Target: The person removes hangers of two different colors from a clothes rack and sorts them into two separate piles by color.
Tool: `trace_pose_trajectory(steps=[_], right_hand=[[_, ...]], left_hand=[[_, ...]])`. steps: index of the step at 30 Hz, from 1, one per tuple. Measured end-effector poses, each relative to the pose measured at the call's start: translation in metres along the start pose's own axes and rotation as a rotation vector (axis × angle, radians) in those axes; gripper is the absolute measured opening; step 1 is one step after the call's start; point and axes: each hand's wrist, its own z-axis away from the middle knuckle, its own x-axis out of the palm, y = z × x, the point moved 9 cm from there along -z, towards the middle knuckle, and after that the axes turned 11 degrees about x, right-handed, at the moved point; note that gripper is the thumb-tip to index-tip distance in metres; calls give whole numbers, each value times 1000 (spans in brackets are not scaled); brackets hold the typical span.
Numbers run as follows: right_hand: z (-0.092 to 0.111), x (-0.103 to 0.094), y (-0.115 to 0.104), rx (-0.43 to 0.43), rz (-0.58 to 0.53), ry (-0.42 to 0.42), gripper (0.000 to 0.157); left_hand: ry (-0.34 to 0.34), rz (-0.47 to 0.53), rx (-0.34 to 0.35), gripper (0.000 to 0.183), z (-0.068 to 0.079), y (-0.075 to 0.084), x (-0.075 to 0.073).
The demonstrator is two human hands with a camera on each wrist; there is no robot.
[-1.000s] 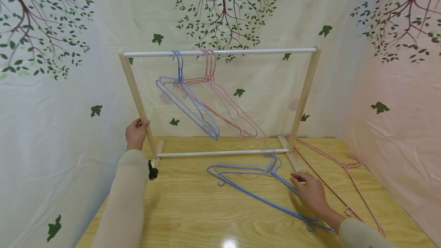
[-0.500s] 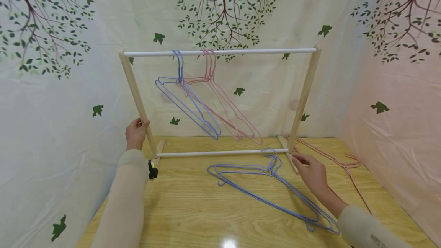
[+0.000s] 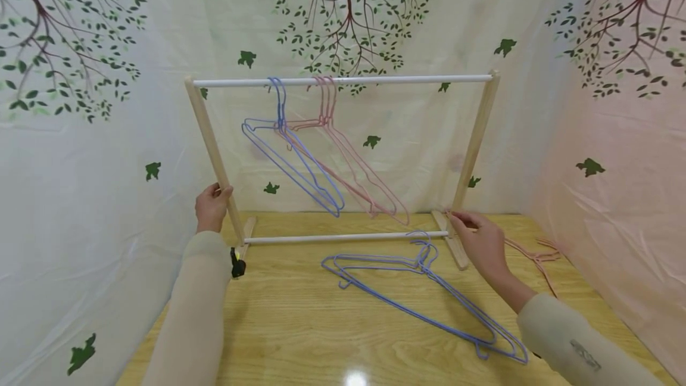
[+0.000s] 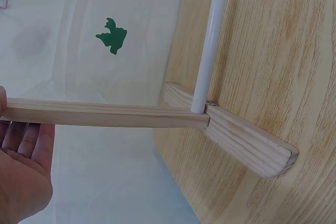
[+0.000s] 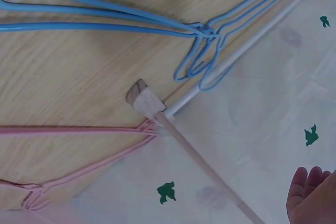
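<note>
My left hand [image 3: 211, 210] grips the left wooden post [image 4: 105, 113] of a small clothes rack. My right hand [image 3: 482, 249] is in the air with nothing in it, fingers loosely bent; in the head view it overlaps the foot of the right post [image 3: 474, 148]. The right wrist view shows that hand's fingers [image 5: 298, 184] apart from the post. Blue hangers [image 3: 423, 267] lie stacked on the table, in front of the rack's right side. Pink hangers [image 3: 538, 257] lie farther right, partly hidden behind my right hand and forearm.
From the white top rail [image 3: 407, 80] hang two blue hangers [image 3: 281, 125] and several pink hangers [image 3: 327, 121]. A lower white bar [image 3: 343, 237] joins the posts near the wooden table [image 3: 300, 326]. Printed curtains [image 3: 402, 22] close off the back and sides.
My right hand has risen away from over the blue hangers toward the foot of the right post, now covering part of the pink hangers. My left hand stays on its post.
</note>
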Motion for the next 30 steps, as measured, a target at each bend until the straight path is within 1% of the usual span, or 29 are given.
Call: trace_pose_trajectory(steps=[3, 8, 13, 19, 25, 30], right_hand=[[-3, 0, -8, -9, -12, -7, 20], [-9, 2, -19, 15, -33, -10, 20], [-17, 9, -35, 14, -68, -38, 22], [-25, 28, -67, -16, -88, -136, 29], [-31, 53, -104, -14, -89, -246, 34], [-36, 72, -133, -36, -87, -286, 34]], left_hand=[[-4, -8, 0, 49, 1, 1, 0], [7, 0, 7, 48, 1, 3, 0], [17, -3, 13, 47, 0, 2, -1], [21, 9, 5, 47, 0, 1, -2], [14, 5, -11, 48, 1, 1, -2], [11, 7, -4, 48, 1, 2, 0]])
